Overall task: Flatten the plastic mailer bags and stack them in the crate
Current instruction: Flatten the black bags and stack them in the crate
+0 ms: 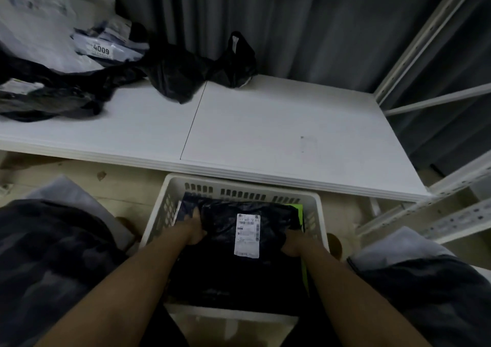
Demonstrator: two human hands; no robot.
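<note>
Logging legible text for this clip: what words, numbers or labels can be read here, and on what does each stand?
"4009": white label in the bag pile at the table's far left.
Top line of the shipping label on the black mailer bag, gripped by the left hand and right hand in the crate: digits, too blurred to read surely.
Other print, barcodes included: unreadable.

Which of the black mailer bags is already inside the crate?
The black mailer bag with the white shipping label, held by the left hand and right hand in the white crate. The other black bags lie crumpled on the table.
</note>
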